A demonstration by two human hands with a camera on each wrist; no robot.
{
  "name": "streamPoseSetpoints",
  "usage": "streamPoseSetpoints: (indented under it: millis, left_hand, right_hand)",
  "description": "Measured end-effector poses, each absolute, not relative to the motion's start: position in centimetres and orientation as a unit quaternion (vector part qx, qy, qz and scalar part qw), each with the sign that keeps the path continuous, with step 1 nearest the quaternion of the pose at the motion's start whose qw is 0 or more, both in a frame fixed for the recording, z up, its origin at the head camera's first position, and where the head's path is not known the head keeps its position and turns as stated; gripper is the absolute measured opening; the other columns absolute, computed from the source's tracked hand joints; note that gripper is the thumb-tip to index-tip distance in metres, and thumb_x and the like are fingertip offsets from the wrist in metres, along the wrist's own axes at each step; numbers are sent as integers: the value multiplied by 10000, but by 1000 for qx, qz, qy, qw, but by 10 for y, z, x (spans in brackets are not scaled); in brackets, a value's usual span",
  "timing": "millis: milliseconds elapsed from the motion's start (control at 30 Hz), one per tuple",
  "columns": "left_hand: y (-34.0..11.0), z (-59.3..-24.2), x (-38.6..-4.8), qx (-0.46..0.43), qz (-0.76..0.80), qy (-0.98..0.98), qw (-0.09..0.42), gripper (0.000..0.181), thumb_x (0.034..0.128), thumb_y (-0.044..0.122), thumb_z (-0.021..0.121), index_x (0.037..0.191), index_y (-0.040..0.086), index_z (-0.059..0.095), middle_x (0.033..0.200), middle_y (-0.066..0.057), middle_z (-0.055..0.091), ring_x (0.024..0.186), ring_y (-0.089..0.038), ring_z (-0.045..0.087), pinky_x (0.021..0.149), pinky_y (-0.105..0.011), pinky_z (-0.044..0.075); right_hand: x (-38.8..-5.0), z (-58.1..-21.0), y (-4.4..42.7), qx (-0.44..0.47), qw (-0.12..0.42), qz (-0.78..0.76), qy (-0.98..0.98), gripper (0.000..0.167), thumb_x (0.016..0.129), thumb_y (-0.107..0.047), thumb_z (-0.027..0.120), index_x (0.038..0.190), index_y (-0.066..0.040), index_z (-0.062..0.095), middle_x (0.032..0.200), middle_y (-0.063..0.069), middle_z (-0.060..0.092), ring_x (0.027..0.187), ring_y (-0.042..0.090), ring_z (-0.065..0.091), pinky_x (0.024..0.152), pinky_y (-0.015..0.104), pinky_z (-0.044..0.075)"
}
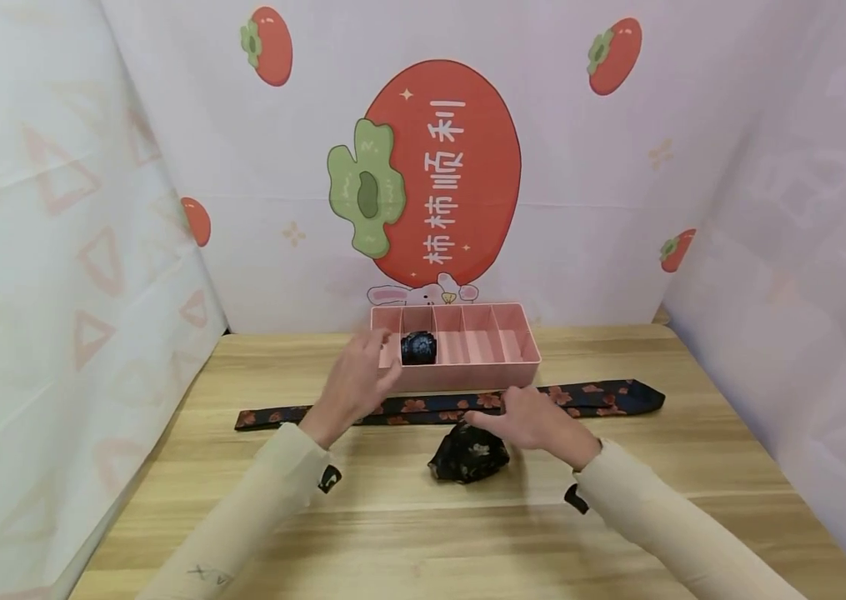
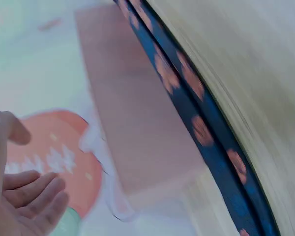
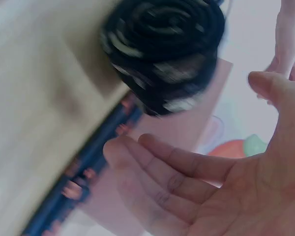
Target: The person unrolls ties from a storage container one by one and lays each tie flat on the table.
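Observation:
A pink box [image 1: 460,377] with several compartments stands at the back of the table, and a rolled dark tie [image 1: 418,348] sits in its second compartment from the left. In front of the box lies a long navy tie [image 1: 625,397] with orange-red flowers, stretched sideways. Nearer is a second roll, a black tie with pale flowers [image 1: 470,454], also large in the right wrist view [image 3: 164,54]. My left hand [image 1: 353,379] hovers at the box's left end, fingers loose and holding nothing. Over the navy tie, just beyond the black roll, is my right hand [image 1: 538,423], its fingers extended and empty.
The wooden table [image 1: 423,542] has a white cloth backdrop [image 1: 588,167] printed with persimmons close behind the box. White cloth walls hang at the left [image 1: 32,250] and right [image 1: 805,275] sides.

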State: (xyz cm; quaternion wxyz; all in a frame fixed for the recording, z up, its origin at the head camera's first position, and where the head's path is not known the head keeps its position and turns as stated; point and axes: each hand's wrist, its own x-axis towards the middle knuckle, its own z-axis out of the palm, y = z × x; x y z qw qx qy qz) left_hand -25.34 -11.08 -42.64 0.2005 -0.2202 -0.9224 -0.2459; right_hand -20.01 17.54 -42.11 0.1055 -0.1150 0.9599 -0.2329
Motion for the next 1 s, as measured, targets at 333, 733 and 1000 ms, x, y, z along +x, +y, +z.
streamPoseSetpoints:
  millis: [333,733,1000]
  left_hand:
    - [-85,-432,-202,-248,-344,-905,-38,146,922,94,729,1051,28,715,951,-40,755,840,-115,710,772,-288,608]
    - [-61,-471,-194,-252,-399,-871,-136,274,853,64,785,1093,-27,690,996,-109,759,882,-138,724,793,-262,612]
    - [-55,-487,-194,-262,-376,-879,-129,275,839,83,794,1090,40,691,983,-51,746,853,-83,672,775,-236,577]
  right_hand:
    - [-205,-390,170,-254,40,-211,943,223,906,-199,822,868,-73,643,711,-27,540,614,87,463,614,269,427]
    - [-199,-403,146,-346,65,-258,900,159,876,-55,826,988,-8,724,917,114,737,809,161,693,720,223,572]
    - [-196,-423,143,-366,60,-260,892,141,841,-58,850,939,-39,751,854,86,728,764,178,673,672,202,537]
